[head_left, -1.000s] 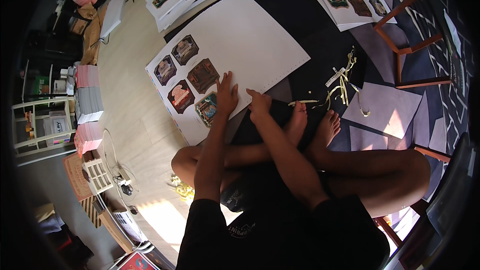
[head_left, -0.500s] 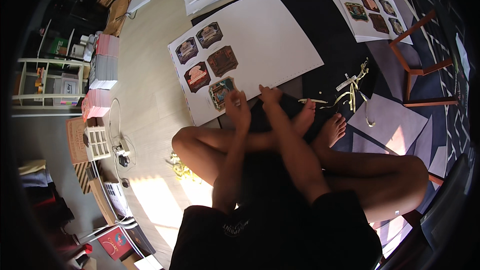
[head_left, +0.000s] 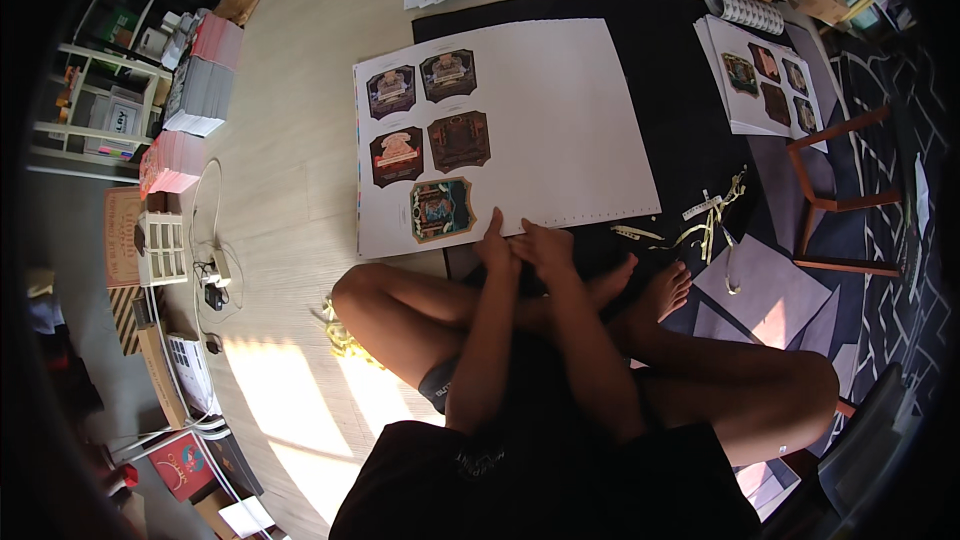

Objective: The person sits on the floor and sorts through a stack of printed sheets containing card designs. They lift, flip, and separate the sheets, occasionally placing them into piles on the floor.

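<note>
Hands are meeting at the near edge of the large white sheet (head_left: pixel 520 120) lying on the floor: our left hand (head_left: pixel 497 248) and right hand (head_left: pixel 545 245) are overlapping, hiding their fingers, so we cannot tell their grip beside the multicoloured label (head_left: pixel 441 209).

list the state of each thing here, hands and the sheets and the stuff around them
left hand: resting on the near edge of the large white sheet, nothing seen in its grip
right hand: pressed against the left hand at the same edge
large white sheet: flat on the floor, five labels printed on its left part
second sheet: flat on the dark mat
paper strips: loose, tangled
wooden chair: upright
</note>
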The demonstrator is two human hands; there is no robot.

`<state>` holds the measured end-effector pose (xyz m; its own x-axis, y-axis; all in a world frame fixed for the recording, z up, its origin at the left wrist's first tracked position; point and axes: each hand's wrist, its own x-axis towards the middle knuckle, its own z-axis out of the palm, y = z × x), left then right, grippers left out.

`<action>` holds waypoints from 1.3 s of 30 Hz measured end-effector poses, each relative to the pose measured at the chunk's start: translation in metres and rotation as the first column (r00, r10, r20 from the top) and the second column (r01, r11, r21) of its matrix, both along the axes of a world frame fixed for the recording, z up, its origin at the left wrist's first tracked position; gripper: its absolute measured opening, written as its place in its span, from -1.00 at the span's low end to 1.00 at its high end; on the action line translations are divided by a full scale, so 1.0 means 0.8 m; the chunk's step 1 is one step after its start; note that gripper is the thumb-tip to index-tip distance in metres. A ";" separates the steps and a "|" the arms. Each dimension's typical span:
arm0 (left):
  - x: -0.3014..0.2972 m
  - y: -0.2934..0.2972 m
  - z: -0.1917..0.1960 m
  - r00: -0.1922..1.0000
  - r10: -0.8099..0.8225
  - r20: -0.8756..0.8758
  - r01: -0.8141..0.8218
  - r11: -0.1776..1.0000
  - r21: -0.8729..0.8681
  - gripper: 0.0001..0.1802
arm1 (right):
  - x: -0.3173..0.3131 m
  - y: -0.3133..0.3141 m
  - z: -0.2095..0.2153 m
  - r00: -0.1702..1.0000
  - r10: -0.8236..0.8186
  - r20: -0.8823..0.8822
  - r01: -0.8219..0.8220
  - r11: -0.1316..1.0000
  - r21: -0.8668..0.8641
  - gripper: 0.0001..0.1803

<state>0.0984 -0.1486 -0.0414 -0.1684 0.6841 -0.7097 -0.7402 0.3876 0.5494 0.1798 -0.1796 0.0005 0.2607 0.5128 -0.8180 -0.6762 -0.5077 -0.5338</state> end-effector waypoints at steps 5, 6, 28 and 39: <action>-0.028 -0.002 -0.025 0.997 0.062 -0.052 -0.069 0.986 -0.155 -0.55 | 0.057 0.001 0.084 0.785 0.479 0.393 -0.454 0.876 -0.161 -0.57; -0.031 -0.005 -0.026 0.996 0.077 -0.048 -0.083 0.987 -0.139 -0.55 | 0.063 0.024 0.082 0.790 0.379 0.482 -0.404 0.913 -0.057 -0.57; -0.050 0.052 0.029 0.935 0.355 -0.027 -0.346 0.888 -0.304 -0.64 | 0.155 0.610 -0.107 -0.620 -0.137 0.772 -0.754 0.376 -0.539 -0.29; -0.048 0.052 0.026 0.967 0.220 -0.128 -0.249 0.924 -0.290 -0.52 | 0.144 0.641 -0.092 -0.614 0.214 0.760 -0.713 0.264 -0.650 -0.24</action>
<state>0.0603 -0.1074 -0.0205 -0.3718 0.3740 -0.8497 -0.7822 0.3667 0.5037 0.2947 0.3335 -0.0731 -0.2479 0.9604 -0.1273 0.9581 0.2236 -0.1791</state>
